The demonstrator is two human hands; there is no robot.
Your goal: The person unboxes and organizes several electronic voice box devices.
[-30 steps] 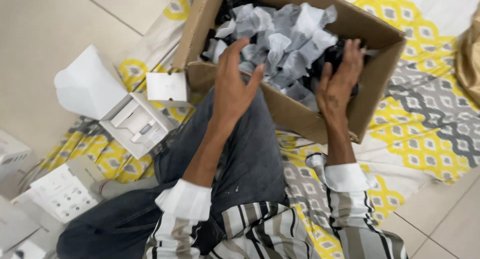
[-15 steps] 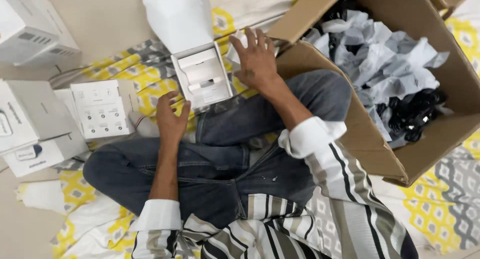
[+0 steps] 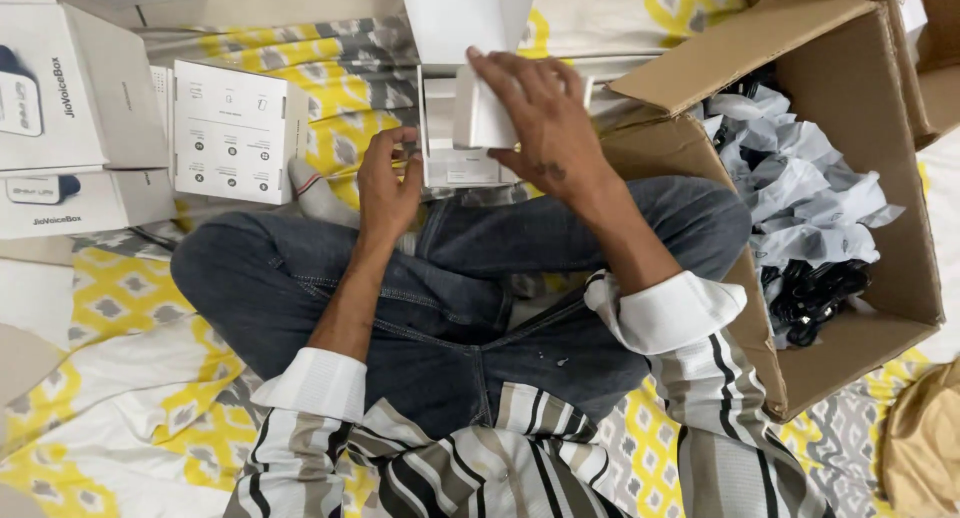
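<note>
I sit cross-legged in jeans on a patterned sheet. An open white product box (image 3: 455, 163) with its lid (image 3: 465, 18) raised lies in front of my knees. My right hand (image 3: 545, 128) rests on top of it, fingers spread over a small white insert piece (image 3: 482, 118). My left hand (image 3: 385, 183) is at the box's left edge, fingers curled against its side. Whether the right hand grips the insert or only presses on it is unclear.
A large brown cardboard carton (image 3: 850, 348) at the right holds crumpled clear bags and black cables (image 3: 815, 293). Several closed white boxes (image 3: 80, 88) are stacked at the left, one flat box (image 3: 235, 133) beside my foot. A tan bag (image 3: 925, 443) lies at lower right.
My view has swung left from the carton to the white box. The right hand came out of the carton onto the box's insert; the left hand moved to the box's side.
</note>
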